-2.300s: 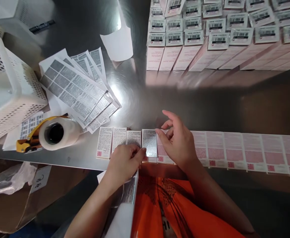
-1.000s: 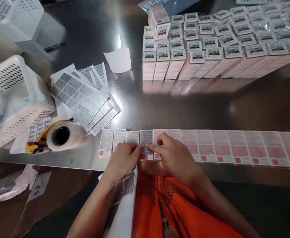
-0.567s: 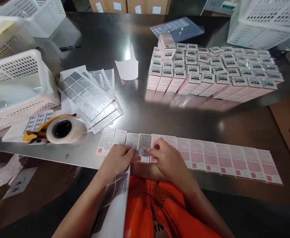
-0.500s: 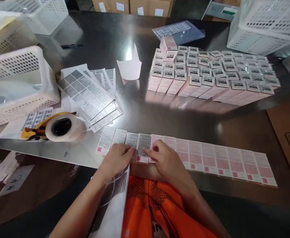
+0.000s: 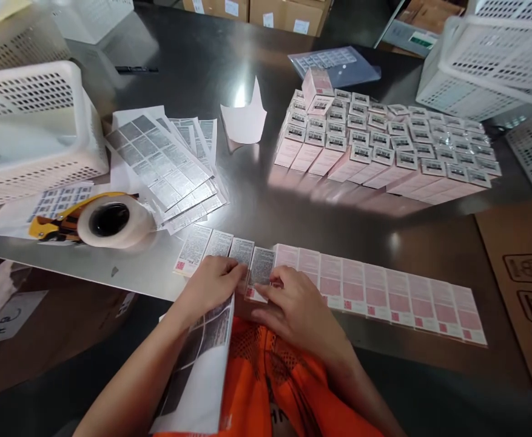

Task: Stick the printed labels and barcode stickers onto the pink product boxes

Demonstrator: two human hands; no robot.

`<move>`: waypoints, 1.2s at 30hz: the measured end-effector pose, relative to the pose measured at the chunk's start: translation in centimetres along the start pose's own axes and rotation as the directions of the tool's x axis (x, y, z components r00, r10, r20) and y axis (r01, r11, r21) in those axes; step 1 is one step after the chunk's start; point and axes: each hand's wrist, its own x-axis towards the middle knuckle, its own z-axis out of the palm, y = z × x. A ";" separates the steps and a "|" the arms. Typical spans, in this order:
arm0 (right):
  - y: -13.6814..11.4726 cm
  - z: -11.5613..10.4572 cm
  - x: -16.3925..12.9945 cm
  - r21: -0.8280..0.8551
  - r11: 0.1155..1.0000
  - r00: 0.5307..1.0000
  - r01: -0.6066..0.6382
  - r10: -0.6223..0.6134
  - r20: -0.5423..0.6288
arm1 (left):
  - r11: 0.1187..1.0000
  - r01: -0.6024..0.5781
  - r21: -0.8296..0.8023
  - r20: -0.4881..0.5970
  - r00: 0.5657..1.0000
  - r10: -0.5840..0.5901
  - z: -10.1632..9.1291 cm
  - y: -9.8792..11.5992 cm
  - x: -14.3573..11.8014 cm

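A person in an orange top (image 5: 252,370) leans in at the near edge of a metal table (image 5: 338,224), where a row of boxes (image 5: 375,291) lies flat, side by side. The 4 at the row's left end carry gray labels (image 5: 239,250); the others, to the right, show pink faces. The left hand (image 5: 213,280), palm down with fingers loosely curled, rests over the lower ends of the labeled boxes. A sheet (image 5: 199,385) comes out from under it and hangs past the near edge; whether the hand grips it cannot be told. The right hand (image 5: 295,308) bends inward, a narrow gap between its digits, 1 fingertip (image 5: 258,288) at the lower end of the 4th box from the left. Toward the table's left edge, a tape roll (image 5: 133,227) and its yellow dispenser (image 5: 42,227) lie near fanned papers (image 5: 161,161), a white basket (image 5: 72,79) just behind. A pen (image 5: 137,70) rests nearer the far left corner. Toward the far right corner, upright boxes (image 5: 384,145) stand in a block, with 1 more lying on top near the left end and a blue folder (image 5: 363,67) behind. A brown carton (image 5: 511,237) sits by the right edge.
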 end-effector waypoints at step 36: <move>-3.0 0.8 2.4 0.712 0.685 0.956 0.152 0.080 -0.281 | 0.991 -0.061 0.118 -0.863 0.488 0.133 -6.7 2.5 -2.8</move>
